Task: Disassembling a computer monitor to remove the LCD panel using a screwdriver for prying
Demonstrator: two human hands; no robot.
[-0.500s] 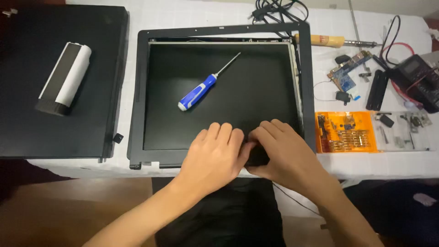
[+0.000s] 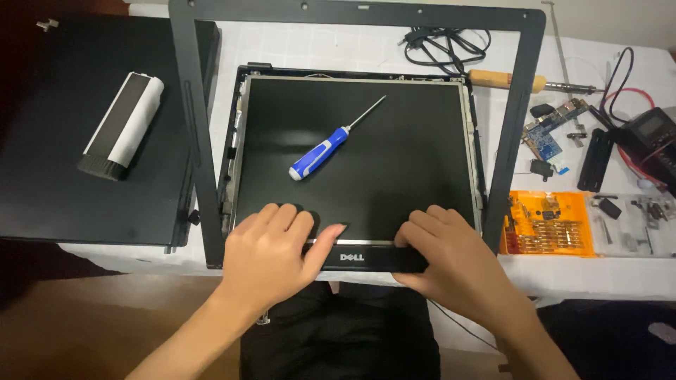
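I see the left hand (image 2: 271, 246) clenched on the bottom bar of the black bezel frame (image 2: 201, 141), fingers on top and thumb reaching along the bar; the right hand (image 2: 451, 257) has the same grip on that bar just to the right, fingers curled over its upper edge; between the two hands the bar shows a short stretch with a silver logo. The frame is tilted up, its far edge raised toward the camera, its near edge low at the front of the worktop (image 2: 310, 46); under it lies the bare display panel (image 2: 394, 162) in its metal surround. A blue-and-white screwdriver (image 2: 331, 144) rests on the panel, well apart from both hands. To the left lies a black flat cover (image 2: 49, 176) with a black-and-white cylinder (image 2: 123, 127) on it; to the right, an orange parts tray (image 2: 546, 222), a small circuit board (image 2: 549, 134), a wooden-handled soldering iron (image 2: 521, 81) and a coil of black cable (image 2: 443, 39).
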